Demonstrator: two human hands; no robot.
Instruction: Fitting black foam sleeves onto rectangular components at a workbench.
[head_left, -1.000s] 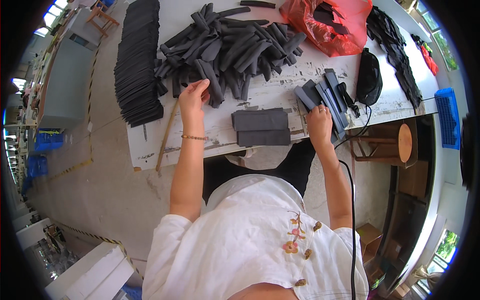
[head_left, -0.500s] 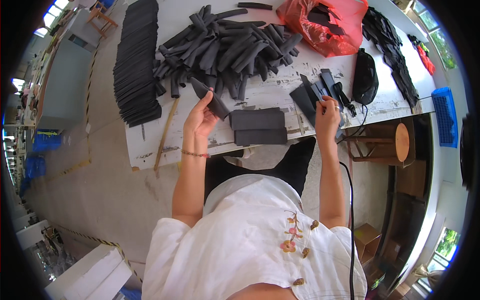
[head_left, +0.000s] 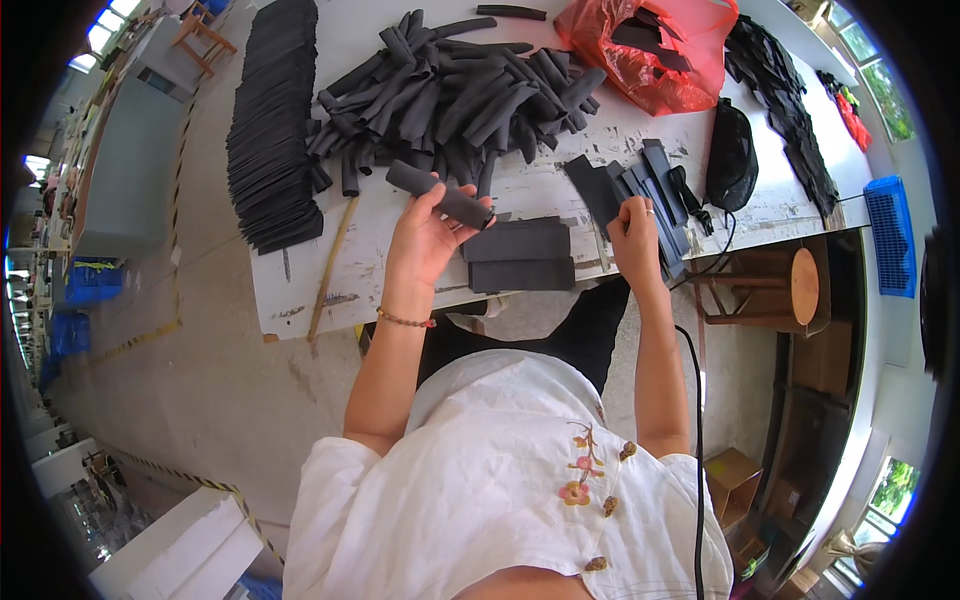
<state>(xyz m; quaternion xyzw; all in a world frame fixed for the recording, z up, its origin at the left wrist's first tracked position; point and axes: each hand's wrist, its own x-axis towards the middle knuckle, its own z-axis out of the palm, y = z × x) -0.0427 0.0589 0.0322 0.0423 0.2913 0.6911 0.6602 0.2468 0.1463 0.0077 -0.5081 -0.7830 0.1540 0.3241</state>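
Note:
My left hand (head_left: 432, 232) is closed around a rolled dark grey fabric tube (head_left: 440, 195), which lies slantwise across its fingers above the table's front part. Over the right part of the table, the fingers of my right hand (head_left: 636, 236) are pinched together beside a small pile of flat dark strips (head_left: 655, 195); what they grip, if anything, is hidden. A wider dark piece (head_left: 592, 188) sticks out to the left of that pile. Between my hands, two flat grey rectangular pieces (head_left: 520, 257) lie one in front of the other at the table edge.
A heap of dark tubes (head_left: 450, 95) covers the table's far middle. Left of it runs a long stack of dark pieces (head_left: 272, 130). At the back right are a red plastic bag (head_left: 640, 85) and a black pouch (head_left: 731, 155). A wooden stool (head_left: 803, 285) stands at right.
My left hand has moved right with the tube, which has turned closer to level. My right hand has shifted slightly left and down, and the wider piece beside the strips now lies farther left.

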